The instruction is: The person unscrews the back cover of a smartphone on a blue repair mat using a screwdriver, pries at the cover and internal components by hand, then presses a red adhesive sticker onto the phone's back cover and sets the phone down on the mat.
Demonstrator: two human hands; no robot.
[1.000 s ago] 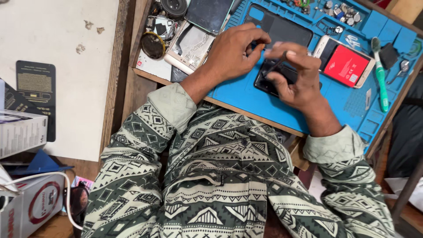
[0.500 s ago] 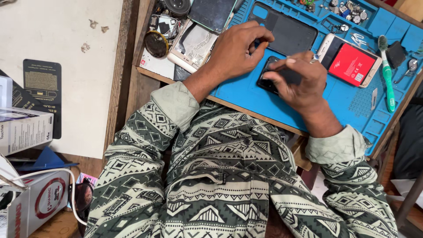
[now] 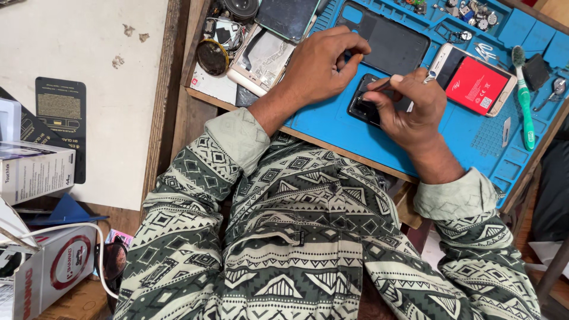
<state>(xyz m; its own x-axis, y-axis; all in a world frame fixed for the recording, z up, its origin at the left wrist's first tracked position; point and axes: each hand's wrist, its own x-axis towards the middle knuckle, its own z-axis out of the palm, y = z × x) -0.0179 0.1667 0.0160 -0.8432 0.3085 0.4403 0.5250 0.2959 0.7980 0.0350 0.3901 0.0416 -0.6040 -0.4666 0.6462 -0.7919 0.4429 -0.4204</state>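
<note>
Mostly hidden under both hands, the small black phone (image 3: pixel 366 108) lies on the blue silicone repair mat (image 3: pixel 450 139), only its glossy dark corner showing. Up top, the mat's moulded trays (image 3: pixel 474 13) hold tiny metal parts, cut off by the edge. The left hand (image 3: pixel 320 65) curls on the phone's top; the right hand (image 3: pixel 409 106) pinches a thin metal tool (image 3: pixel 415 80).

Phone repair workshop, blue repair mat (image 3: pixel 474 139), opened phones, loose small parts (image 3: pixel 474 15)
</note>
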